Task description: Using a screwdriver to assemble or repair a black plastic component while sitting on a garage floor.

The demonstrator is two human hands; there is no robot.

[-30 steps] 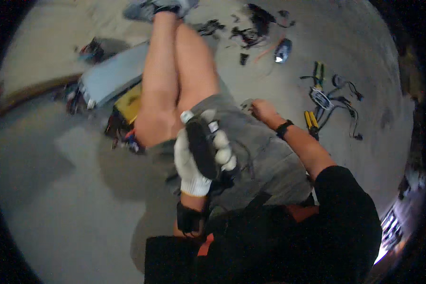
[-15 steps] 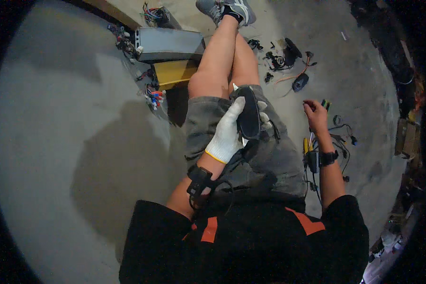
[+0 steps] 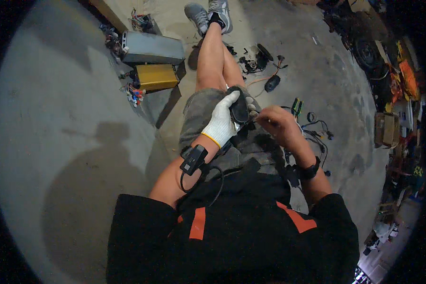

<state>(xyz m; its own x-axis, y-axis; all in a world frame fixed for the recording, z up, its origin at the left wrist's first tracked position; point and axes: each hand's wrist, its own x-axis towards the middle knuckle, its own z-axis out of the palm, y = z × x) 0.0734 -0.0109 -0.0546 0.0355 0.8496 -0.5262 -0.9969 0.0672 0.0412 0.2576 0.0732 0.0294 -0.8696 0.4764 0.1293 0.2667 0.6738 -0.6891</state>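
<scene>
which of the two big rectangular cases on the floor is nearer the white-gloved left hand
The yellow rectangular case: its colour and nearness to the left hand set it apart from the larger grey-blue case, which lies farther off.

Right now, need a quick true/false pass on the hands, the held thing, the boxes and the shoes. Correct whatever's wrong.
1. The left hand wears a white glove. True.
2. The right hand is gloved too. False: the right hand is bare.
3. The left hand grips a black rounded object. True.
4. The yellow box lies to the right of the legs. False: it lies to their left, next to the grey box.
5. The shoes are red. False: they are grey.
6. A black band is on the right wrist. True.
</scene>
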